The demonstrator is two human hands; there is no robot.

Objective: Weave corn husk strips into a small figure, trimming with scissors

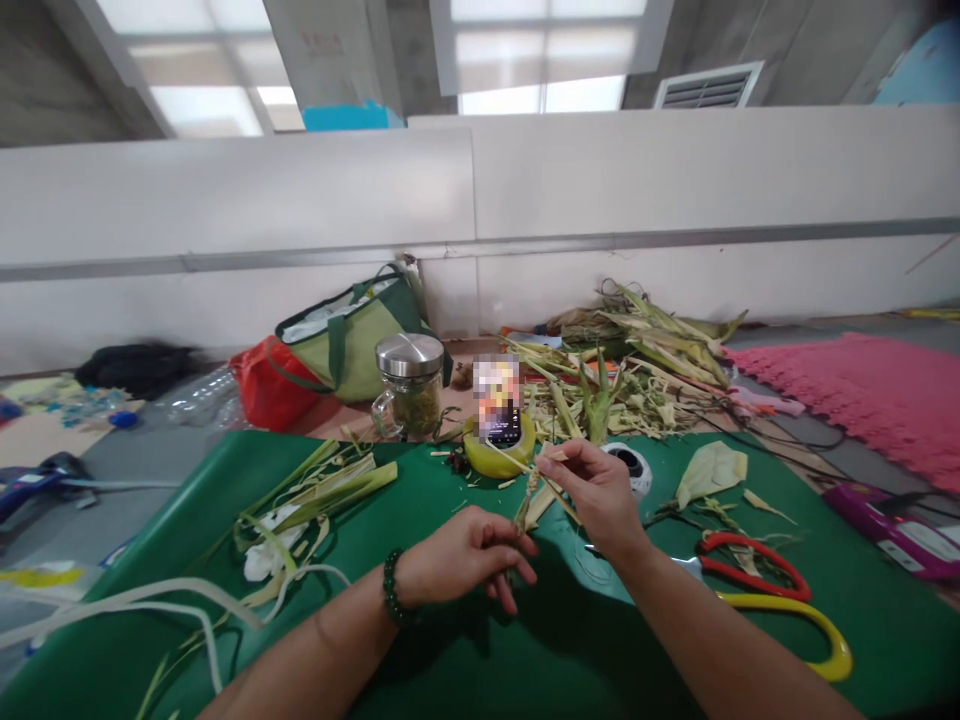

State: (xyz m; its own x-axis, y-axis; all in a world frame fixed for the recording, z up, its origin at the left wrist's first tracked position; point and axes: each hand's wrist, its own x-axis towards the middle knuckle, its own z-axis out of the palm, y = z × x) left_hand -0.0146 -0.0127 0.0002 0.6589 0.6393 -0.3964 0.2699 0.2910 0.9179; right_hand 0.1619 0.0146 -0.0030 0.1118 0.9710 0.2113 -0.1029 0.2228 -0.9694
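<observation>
We log 1 knotted husk piece (533, 484): left hand (480, 556) pinching its lower end, right hand (600, 492) pinching its top, above green mat (577, 650).

We look out from one camera worn on the person's head, facing forward and tilted down. We see the left hand (476, 550) and right hand (600, 495) close below us, the green mat (585, 655) under them, and, farther off, a white wall (675, 180) with windows (540, 60) along the view's top edge.
</observation>
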